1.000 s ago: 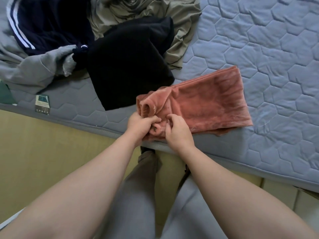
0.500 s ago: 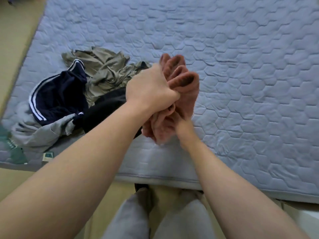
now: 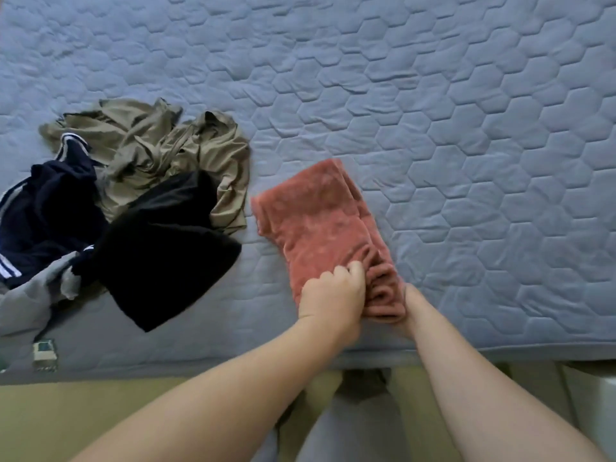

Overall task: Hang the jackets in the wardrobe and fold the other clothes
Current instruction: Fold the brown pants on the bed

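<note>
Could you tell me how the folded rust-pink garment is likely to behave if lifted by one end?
Probably floppy: the rust-pink garment bunches into soft folds where the left hand grips it. Its plush pile looks grippy, not slippery.

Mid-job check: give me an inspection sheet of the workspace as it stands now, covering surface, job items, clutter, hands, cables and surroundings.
Surface: quilted blue-grey mattress, hexagon stitching, lightly wrinkled.
Job's things: pink garment folded, lying near the front edge, its near end bunched. To its left is a loose unfolded pile: olive garment, black garment, navy striped garment, grey garment.
Clutter: small label at the mattress's front-left edge.
Hands: left hand grips the pink garment's near end; right hand is at the bunched end, fingers hidden under cloth.
Cables: nothing seen.
Surroundings: yellowish floor below the mattress edge; the person's grey trousers.
</note>
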Action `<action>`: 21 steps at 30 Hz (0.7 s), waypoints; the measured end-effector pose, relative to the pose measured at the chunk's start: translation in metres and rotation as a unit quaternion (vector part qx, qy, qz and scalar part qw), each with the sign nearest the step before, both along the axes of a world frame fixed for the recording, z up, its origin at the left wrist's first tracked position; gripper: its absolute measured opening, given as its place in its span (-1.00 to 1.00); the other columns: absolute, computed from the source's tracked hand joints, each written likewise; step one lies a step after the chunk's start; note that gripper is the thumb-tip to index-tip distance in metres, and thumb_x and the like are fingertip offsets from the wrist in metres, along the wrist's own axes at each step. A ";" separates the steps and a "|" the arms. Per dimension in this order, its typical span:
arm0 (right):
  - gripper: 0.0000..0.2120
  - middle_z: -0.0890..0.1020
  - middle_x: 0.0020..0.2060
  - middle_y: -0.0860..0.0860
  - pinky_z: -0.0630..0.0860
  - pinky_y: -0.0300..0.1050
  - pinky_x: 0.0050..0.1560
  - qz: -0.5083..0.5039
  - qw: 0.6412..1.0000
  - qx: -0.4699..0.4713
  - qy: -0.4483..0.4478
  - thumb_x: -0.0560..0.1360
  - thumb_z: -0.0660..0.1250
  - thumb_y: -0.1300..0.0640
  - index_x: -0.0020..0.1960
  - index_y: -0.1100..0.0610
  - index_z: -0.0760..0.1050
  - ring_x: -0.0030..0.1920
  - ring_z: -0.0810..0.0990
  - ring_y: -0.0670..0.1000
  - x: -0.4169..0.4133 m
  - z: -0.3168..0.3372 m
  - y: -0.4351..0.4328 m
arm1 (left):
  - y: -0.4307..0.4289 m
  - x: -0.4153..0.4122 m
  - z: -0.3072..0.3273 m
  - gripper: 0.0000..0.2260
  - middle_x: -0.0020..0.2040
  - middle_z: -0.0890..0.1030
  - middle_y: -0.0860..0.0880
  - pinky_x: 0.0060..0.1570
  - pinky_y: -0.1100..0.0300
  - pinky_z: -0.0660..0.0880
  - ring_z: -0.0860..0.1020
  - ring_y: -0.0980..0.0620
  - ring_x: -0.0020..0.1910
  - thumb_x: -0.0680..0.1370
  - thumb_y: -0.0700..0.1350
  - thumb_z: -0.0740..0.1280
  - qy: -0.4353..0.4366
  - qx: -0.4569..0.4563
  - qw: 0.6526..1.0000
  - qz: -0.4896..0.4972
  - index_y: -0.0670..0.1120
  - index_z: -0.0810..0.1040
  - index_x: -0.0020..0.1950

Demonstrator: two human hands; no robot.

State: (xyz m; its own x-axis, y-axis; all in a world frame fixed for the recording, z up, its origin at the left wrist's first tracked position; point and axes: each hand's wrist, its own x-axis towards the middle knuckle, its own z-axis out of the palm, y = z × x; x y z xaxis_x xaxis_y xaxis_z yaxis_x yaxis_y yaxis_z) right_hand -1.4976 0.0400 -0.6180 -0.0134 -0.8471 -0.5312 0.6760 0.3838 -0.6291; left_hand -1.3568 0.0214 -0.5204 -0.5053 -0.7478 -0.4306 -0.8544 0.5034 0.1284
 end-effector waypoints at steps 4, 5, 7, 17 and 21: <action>-0.43 0.69 0.02 0.32 0.63 0.31 -0.22 0.019 0.911 0.390 -0.130 0.68 -0.03 -0.24 0.19 0.12 0.59 -0.18 0.71 0.32 -0.014 -0.056 0.067 | 0.029 0.004 -0.048 -0.57 0.02 0.55 -0.04 -0.26 0.04 0.45 0.60 -0.14 -0.08 0.46 0.03 0.44 0.018 0.077 0.996 -0.029 -0.04 0.34 0.22; -0.37 0.71 0.00 0.27 0.62 0.33 -0.29 -0.015 0.909 0.392 -0.145 0.67 -0.08 -0.29 0.23 0.11 0.59 -0.16 0.72 0.34 -0.014 -0.060 0.069 | 0.032 0.003 -0.054 -0.60 -0.02 0.55 -0.04 -0.30 0.05 0.44 0.60 -0.15 -0.12 0.46 0.02 0.42 0.024 0.080 0.996 -0.035 -0.04 0.34 0.18; -0.35 0.72 0.03 0.22 0.64 0.26 -0.26 -0.059 0.915 0.368 -0.154 0.64 -0.05 -0.34 0.30 0.09 0.57 -0.09 0.74 0.28 -0.016 -0.067 0.070 | 0.034 0.001 -0.063 -0.66 -0.07 0.55 -0.04 -0.35 0.06 0.39 0.59 -0.15 -0.18 0.45 -0.01 0.39 0.027 0.078 0.996 -0.041 -0.04 0.35 0.13; -0.78 0.47 -0.52 -0.01 0.16 -0.36 -0.69 0.119 0.921 0.371 0.019 0.55 0.42 0.05 -0.18 0.10 0.45 -0.67 0.30 -0.12 -0.027 -0.059 0.071 | 0.064 -0.021 -0.096 -0.46 0.06 0.60 -0.11 -0.21 0.08 0.29 0.63 -0.11 -0.04 0.41 0.00 0.50 -0.034 0.084 0.969 -0.230 -0.14 0.38 0.27; -0.88 0.51 -0.48 0.10 0.38 -0.24 -0.67 0.162 0.883 0.420 0.131 0.48 0.32 0.31 -0.21 0.16 0.46 -0.64 0.46 0.01 -0.028 -0.062 0.077 | 0.054 -0.016 -0.110 -0.40 0.12 0.56 -0.12 -0.08 0.00 0.45 0.60 -0.18 0.04 0.46 0.28 0.38 -0.009 0.224 0.950 -0.216 -0.09 0.36 0.31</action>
